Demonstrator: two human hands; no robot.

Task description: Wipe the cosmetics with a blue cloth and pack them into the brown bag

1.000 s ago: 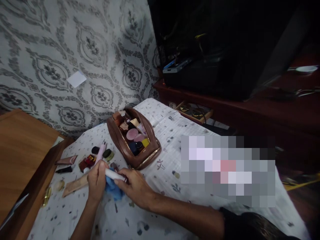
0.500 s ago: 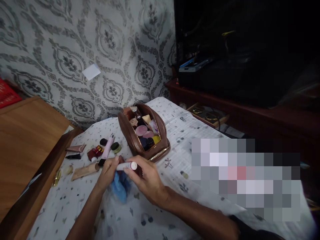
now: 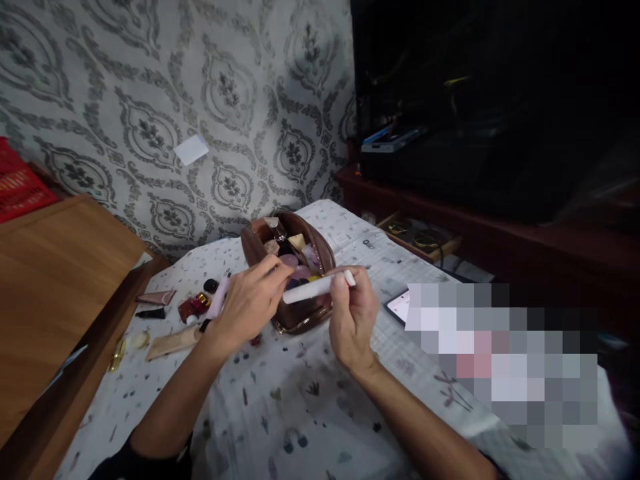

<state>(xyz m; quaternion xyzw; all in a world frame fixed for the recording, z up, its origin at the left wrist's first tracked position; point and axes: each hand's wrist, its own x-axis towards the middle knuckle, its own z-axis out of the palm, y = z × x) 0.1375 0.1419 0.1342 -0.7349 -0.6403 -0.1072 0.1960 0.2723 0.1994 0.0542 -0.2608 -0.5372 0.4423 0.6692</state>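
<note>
over patterned bedsheet (image 3: 300, 413), right hand (image 3: 353, 320) grips white tube (image 3: 313, 289); left hand (image 3: 250, 303) loosely open beside it.

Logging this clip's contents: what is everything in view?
white tube: one, white, held above the pouch
pouch: one, brown, open, on the sheet, holding cosmetics
loose cosmetics: several, pink, red, tan, black, left of the pouch
sheet: one, white patterned, under everything
phone: one, partly shown, right of the pouch
wooden table: one, brown, far left
paper note: one, white, on the wallpaper
left hand: one, open, by the tube's left end
right hand: one, gripping the tube's right end
</note>
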